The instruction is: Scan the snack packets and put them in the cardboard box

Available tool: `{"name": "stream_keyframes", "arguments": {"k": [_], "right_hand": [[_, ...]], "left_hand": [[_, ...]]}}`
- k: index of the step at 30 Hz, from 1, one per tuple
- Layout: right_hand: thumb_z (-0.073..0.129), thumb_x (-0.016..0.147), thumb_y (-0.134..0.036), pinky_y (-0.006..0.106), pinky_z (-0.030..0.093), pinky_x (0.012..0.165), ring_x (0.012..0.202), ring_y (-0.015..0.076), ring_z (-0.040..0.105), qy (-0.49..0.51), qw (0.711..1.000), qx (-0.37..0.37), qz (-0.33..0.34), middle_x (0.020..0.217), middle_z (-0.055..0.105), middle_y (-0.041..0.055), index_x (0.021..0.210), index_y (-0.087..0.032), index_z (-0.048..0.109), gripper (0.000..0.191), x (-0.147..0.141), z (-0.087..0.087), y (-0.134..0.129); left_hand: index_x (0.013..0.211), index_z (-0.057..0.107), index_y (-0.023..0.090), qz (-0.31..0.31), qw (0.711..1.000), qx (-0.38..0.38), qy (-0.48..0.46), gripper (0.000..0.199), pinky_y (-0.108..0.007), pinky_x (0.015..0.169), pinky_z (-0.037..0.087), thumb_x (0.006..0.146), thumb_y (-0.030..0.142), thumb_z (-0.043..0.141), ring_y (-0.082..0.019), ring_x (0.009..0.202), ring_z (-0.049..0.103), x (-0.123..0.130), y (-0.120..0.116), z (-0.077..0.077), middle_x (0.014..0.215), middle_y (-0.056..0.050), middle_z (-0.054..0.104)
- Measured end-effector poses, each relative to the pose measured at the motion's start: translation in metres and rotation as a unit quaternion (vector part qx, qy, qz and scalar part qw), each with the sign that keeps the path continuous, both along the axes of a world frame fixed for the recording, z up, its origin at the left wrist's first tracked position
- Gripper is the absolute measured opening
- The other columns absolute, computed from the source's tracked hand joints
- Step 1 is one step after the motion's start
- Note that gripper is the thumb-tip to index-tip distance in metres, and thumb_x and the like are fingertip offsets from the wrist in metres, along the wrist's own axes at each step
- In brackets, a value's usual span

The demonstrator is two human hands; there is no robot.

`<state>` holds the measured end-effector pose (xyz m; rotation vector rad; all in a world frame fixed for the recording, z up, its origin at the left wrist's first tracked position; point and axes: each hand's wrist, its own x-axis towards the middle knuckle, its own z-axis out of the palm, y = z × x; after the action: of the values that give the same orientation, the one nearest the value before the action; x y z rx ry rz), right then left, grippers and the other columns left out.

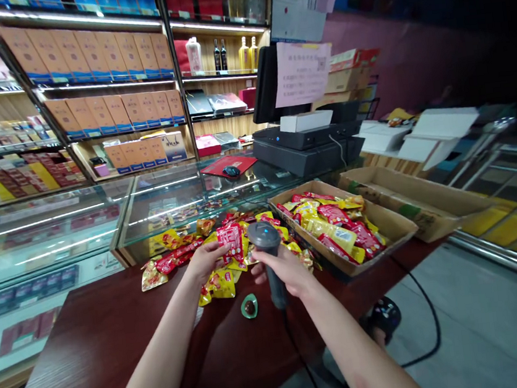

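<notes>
Your left hand (205, 261) is over the counter (94, 356) and is almost shut. It seems to pinch a red snack packet (230, 242) between thumb and fingers, and the packet stands up above the hand. Your right hand (280, 267) is shut around the grip of a black handheld barcode scanner (276, 285). The long part of the scanner runs up and down in your view, and it leans a little to the left at the top. Its round grey head (263, 234) is at that top end, and it is just to the right of the red snack packet. The two look very close, but they do not seem to touch. The packet's long side also runs up and down, with a small tilt. Your left hand is nearer to the packet, and your right hand is nearer to the scanner's head. Your two hands are close together, with a small gap between them. A thin black cable (288, 340) goes down from the bottom of the scanner. Under your hands, a pile of loose snack packets (176, 256) lies on the counter. To the right, a cardboard tray (307, 189) holds more red and yellow packets, and a cardboard box (396, 194) sits beside it. A small green thing with a brown middle (249, 307) lies just below your hands.
</notes>
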<state>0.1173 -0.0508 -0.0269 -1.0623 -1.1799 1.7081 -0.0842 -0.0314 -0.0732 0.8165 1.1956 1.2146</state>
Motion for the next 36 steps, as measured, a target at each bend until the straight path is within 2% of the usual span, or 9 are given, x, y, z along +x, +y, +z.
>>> {"name": "stream_keyframes", "arguments": {"k": [2,5,8,11,15,18,29,36], "right_hand": [[0.067,0.069,-0.036,0.022,0.044,0.037,0.046,0.0104,0.055,-0.017,0.999,0.009,0.035,0.071,0.061,0.0017,0.076,-0.015,0.059,0.023,0.000,-0.004,-0.016],[0.065,0.071,-0.037,0.019,0.036,0.032,0.036,0.0064,0.046,-0.045,0.997,0.009,0.055,0.061,0.058,-0.0007,0.071,-0.015,0.056,0.024,-0.003,-0.015,-0.035],[0.063,0.072,-0.035,0.019,0.034,0.032,0.033,0.0062,0.041,-0.071,0.995,-0.004,0.065,0.048,0.051,-0.0040,0.068,-0.015,0.054,0.022,-0.006,-0.026,-0.046],[0.061,0.070,-0.028,0.019,0.034,0.032,0.034,0.0069,0.041,-0.077,0.994,0.011,0.078,0.047,0.052,-0.0036,0.067,-0.016,0.053,0.015,-0.009,-0.033,-0.052],[0.058,0.069,-0.024,0.020,0.034,0.033,0.032,0.0075,0.040,-0.072,0.994,0.034,0.082,0.044,0.052,-0.0042,0.066,-0.017,0.055,0.009,-0.014,-0.032,-0.056],[0.057,0.070,-0.024,0.019,0.033,0.033,0.031,0.0074,0.039,-0.073,0.994,0.042,0.076,0.040,0.048,-0.0048,0.063,-0.017,0.054,0.010,-0.019,-0.030,-0.057],[0.055,0.070,-0.022,0.020,0.033,0.032,0.031,0.0078,0.039,-0.063,0.996,0.041,0.058,0.041,0.049,-0.0044,0.063,-0.018,0.055,0.008,-0.021,-0.028,-0.057],[0.055,0.070,-0.024,0.019,0.033,0.032,0.030,0.0080,0.040,-0.063,0.995,0.041,0.062,0.040,0.049,-0.0048,0.060,-0.017,0.054,0.012,-0.020,-0.032,-0.058]], "left_hand": [[0.083,0.071,0.014,0.004,1.000,0.000,-0.002,0.040,-0.019,0.054,0.046,0.052,0.035,0.085,-0.011,0.065,0.061,0.004,0.001,-0.004,0.086,-0.005,0.068],[0.084,0.072,0.014,0.012,1.000,0.006,-0.009,0.039,-0.017,0.052,0.044,0.052,0.033,0.085,-0.009,0.064,0.059,0.009,0.002,-0.008,0.087,-0.005,0.068],[0.087,0.072,0.015,0.022,0.999,0.013,-0.020,0.041,-0.016,0.053,0.044,0.052,0.033,0.085,-0.010,0.065,0.060,0.012,0.003,-0.005,0.085,-0.005,0.068],[0.084,0.072,0.016,0.033,0.999,0.029,-0.020,0.039,-0.018,0.055,0.046,0.051,0.033,0.085,-0.010,0.063,0.060,0.014,0.001,0.003,0.078,-0.003,0.068],[0.083,0.072,0.015,0.029,0.998,0.054,-0.030,0.039,-0.022,0.062,0.049,0.051,0.034,0.084,-0.013,0.068,0.062,0.015,-0.002,0.015,0.080,-0.004,0.070],[0.086,0.072,0.015,0.026,0.997,0.063,-0.028,0.039,-0.022,0.064,0.049,0.054,0.035,0.083,-0.014,0.073,0.063,0.014,-0.002,0.018,0.087,-0.006,0.070],[0.089,0.072,0.016,0.010,0.998,0.056,-0.038,0.040,-0.022,0.070,0.049,0.054,0.031,0.084,-0.014,0.078,0.064,0.009,-0.002,0.016,0.091,-0.005,0.071],[0.090,0.071,0.015,0.007,0.998,0.043,-0.034,0.043,-0.023,0.070,0.049,0.053,0.032,0.084,-0.014,0.077,0.064,0.007,0.001,0.007,0.088,-0.005,0.070]]}}
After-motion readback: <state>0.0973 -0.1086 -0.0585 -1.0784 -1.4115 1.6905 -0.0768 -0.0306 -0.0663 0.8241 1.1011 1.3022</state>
